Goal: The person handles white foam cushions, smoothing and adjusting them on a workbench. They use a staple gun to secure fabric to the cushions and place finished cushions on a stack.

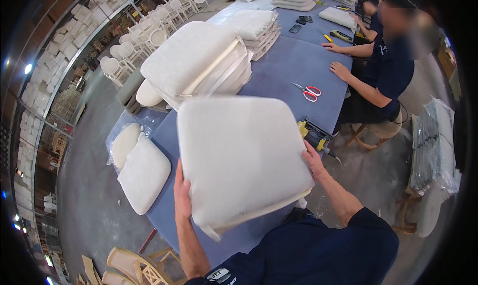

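The white seat cushion (241, 155) is held between the left hand (182, 193) and right hand (313, 161), each gripping an opposite side edge, and is best steadied by even pressure, clear of the yellow-and-black tool (316, 135) beyond the right.

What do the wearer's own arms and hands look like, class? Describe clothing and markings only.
The left hand and right hand are ungloved, and both forearms are uncovered. The dark navy short-sleeved fabric shirt has a plain right sleeve. A pale rounded marking with dark print shows at the shirt's left side. No cables are visible on the arms.
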`<action>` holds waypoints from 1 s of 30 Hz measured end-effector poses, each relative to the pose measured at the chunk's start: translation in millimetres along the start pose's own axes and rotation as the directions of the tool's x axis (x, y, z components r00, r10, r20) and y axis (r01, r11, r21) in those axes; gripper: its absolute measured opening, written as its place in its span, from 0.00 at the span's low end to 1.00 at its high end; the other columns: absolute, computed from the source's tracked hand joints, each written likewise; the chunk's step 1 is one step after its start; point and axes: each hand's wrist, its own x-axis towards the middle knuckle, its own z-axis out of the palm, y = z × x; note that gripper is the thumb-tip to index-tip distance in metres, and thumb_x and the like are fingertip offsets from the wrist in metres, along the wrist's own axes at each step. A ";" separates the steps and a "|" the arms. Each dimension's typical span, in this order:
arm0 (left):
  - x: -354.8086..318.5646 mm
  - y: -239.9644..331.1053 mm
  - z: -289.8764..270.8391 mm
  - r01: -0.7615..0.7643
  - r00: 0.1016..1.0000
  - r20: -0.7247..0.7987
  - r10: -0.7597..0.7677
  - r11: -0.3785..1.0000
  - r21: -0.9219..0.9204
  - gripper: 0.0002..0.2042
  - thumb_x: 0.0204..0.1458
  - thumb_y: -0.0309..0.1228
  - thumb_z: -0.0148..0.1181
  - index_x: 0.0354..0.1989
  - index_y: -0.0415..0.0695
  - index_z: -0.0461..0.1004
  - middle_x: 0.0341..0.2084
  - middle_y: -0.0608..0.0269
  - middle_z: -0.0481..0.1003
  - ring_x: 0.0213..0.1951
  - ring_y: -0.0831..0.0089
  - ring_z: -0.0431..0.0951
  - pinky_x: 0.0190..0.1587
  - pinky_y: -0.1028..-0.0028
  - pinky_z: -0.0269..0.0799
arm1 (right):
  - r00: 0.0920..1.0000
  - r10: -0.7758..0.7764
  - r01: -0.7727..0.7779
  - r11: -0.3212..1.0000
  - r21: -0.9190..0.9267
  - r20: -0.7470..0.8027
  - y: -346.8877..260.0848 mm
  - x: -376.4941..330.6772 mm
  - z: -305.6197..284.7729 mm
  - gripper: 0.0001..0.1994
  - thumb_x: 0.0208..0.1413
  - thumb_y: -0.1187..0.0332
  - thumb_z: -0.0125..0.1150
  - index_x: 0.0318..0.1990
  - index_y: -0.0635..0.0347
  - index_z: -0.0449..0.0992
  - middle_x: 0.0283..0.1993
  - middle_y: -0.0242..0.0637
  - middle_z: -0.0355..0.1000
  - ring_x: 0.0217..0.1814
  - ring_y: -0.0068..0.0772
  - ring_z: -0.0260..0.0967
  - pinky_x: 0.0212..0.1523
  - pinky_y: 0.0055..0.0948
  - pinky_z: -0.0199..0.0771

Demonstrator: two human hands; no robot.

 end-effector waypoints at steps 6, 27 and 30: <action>122.5 105.4 114.1 -0.499 0.819 0.350 0.455 0.865 0.043 0.39 0.59 0.58 0.53 0.71 0.39 0.72 0.81 0.42 0.47 0.81 0.51 0.47 0.79 0.55 0.38 | 0.998 -0.055 0.039 0.921 0.388 0.032 0.0 47.1 -0.9 0.38 0.72 0.44 0.55 0.82 0.47 0.53 0.79 0.37 0.61 0.76 0.36 0.63 0.71 0.44 0.71; 143.2 -20.8 179.9 -0.205 0.870 0.462 0.170 0.978 0.027 0.15 0.67 0.27 0.56 0.60 0.39 0.78 0.63 0.52 0.75 0.60 0.61 0.80 0.63 0.64 0.74 | 0.886 -0.427 0.089 0.535 0.840 0.178 -77.7 162.1 4.4 0.35 0.73 0.37 0.43 0.78 0.48 0.59 0.72 0.42 0.67 0.69 0.43 0.70 0.67 0.47 0.73; 63.2 -153.7 127.8 0.427 0.890 -0.031 -0.456 0.854 -0.298 0.16 0.71 0.34 0.54 0.61 0.41 0.75 0.56 0.57 0.78 0.54 0.64 0.80 0.59 0.64 0.76 | 0.890 -0.356 0.047 0.694 0.719 0.286 -62.3 182.2 -29.2 0.33 0.74 0.36 0.42 0.77 0.43 0.61 0.67 0.40 0.72 0.59 0.39 0.78 0.57 0.40 0.83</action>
